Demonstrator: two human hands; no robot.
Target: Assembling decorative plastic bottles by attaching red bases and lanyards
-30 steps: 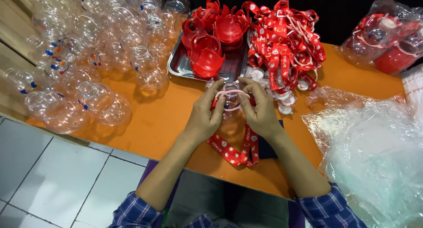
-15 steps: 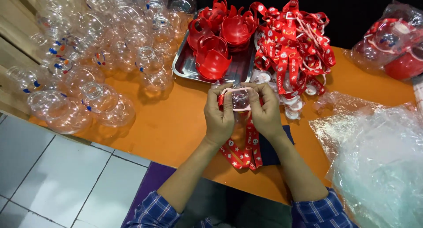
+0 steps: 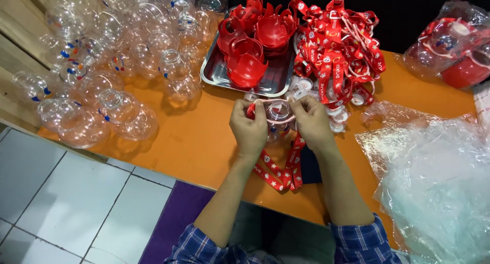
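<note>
Head view: left hand (image 3: 248, 128) and right hand (image 3: 312, 122) both pinching a clear bottle (image 3: 278, 116) over the orange table (image 3: 194, 136), just before the metal tray (image 3: 270, 80); red strap (image 3: 282, 167) dangling beneath.

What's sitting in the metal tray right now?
The metal tray holds red crown-shaped plastic pieces, some nested together. The tray's bare floor shows at its left and near edges. Its right end is covered by the pile of red straps, so anything there is hidden.
</note>
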